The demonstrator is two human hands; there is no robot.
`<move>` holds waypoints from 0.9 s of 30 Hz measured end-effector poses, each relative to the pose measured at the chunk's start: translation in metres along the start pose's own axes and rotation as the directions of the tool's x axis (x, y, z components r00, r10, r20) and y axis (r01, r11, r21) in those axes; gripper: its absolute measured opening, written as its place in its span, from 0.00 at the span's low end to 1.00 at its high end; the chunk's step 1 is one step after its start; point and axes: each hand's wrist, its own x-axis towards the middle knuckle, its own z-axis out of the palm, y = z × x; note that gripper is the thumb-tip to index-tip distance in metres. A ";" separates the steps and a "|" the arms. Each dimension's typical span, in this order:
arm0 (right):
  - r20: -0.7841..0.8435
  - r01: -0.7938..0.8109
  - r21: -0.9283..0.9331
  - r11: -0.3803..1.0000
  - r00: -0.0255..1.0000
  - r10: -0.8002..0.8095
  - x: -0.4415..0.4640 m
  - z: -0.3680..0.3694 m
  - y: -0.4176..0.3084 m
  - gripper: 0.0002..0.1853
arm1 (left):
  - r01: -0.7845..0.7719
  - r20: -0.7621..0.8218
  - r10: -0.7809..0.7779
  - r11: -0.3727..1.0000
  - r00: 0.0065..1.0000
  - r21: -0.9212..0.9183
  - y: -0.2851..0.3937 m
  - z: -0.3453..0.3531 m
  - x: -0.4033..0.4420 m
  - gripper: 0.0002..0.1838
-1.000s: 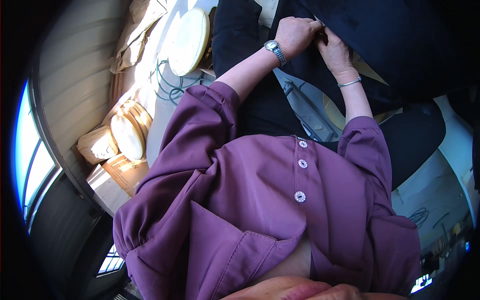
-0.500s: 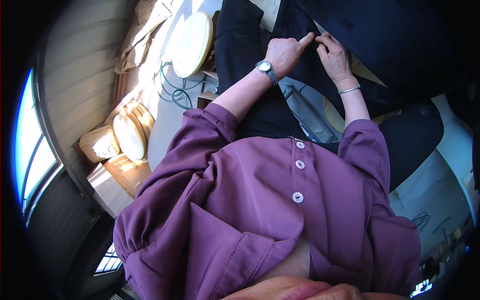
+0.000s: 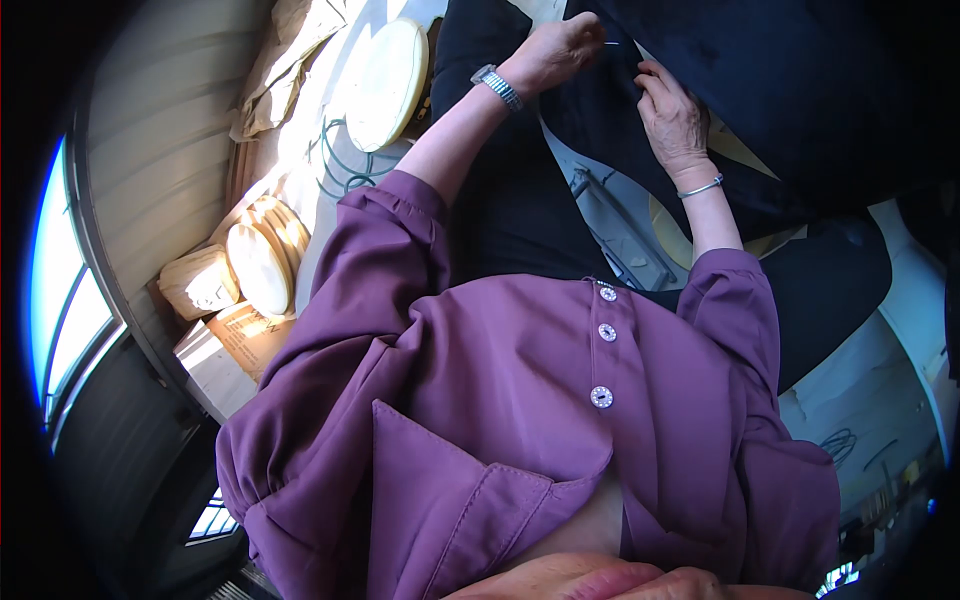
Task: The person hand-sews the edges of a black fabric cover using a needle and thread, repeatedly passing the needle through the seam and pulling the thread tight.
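Observation:
My left hand (image 3: 556, 52), with a metal watch at the wrist, is closed in a pinch above the dark cloth. A thin, bright needle (image 3: 612, 43) sticks out from its fingertips, pointing right. My right hand (image 3: 674, 118), with a silver bangle, has its thumb and fingers pressed together on the dark cloth (image 3: 760, 70), near an edge of it. A small gap parts the two hands. The cloth spreads over my lap and out past the top of the view. Any thread is too fine to make out.
A round cream-topped stool (image 3: 388, 85) stands to the left, beside a dark green cable (image 3: 345, 160). Further left are stacked round pieces (image 3: 262, 265) and a cardboard box (image 3: 245, 340). A grey metal part (image 3: 625, 240) shows below, between my knees.
My left hand has moved up and left, away from my right hand, and the needle now shows at its fingertips. My right hand has stayed nearly in place on the cloth.

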 end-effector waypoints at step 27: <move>0.024 0.058 -0.121 0.991 0.998 -0.055 0.000 -0.007 -0.018 0.12 | -0.307 0.276 0.245 0.928 0.929 0.210 -0.023 -0.016 0.067 0.09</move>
